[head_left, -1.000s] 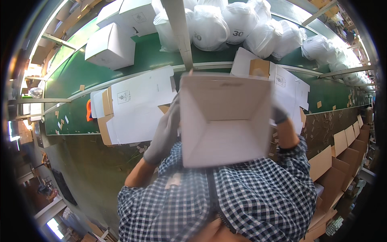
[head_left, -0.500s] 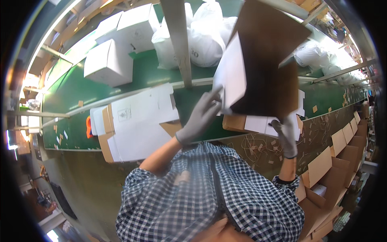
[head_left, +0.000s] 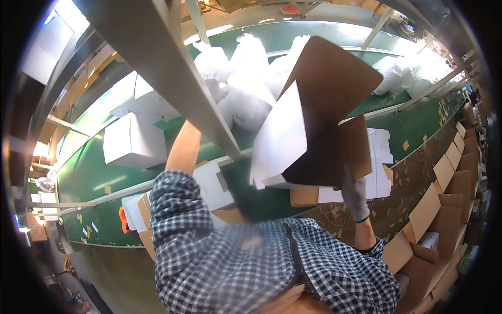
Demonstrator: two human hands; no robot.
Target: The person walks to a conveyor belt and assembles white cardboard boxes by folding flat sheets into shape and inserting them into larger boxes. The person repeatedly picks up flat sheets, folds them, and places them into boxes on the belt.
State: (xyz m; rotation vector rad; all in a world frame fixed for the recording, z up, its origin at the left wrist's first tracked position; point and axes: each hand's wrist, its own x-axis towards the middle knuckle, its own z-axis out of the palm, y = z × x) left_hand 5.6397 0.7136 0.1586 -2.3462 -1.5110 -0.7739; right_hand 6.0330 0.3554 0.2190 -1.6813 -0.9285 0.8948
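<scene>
An open carton (head_left: 280,138), white outside and brown inside, stands tilted in front of me with its flaps spread. My right hand (head_left: 355,200), in a grey glove, grips its lower right edge; the fingertips are partly behind the cardboard. My left hand (head_left: 216,90), also gloved, is stretched far forward against the white plastic bags (head_left: 248,86). A metal post (head_left: 172,68) hides part of that hand, and its fingers are too washed out to read.
Closed white boxes (head_left: 133,140) stand at the left on the green bench (head_left: 94,175). Flattened white cartons (head_left: 206,188) lie along its near side. An orange tool handle (head_left: 124,220) shows at the left. Open brown cartons (head_left: 426,214) line the right, near scraps on the floor.
My left hand has left the carton and reached forward to the bags. The carton has come lower and slightly left, with my right hand still on it. The view has shifted too.
</scene>
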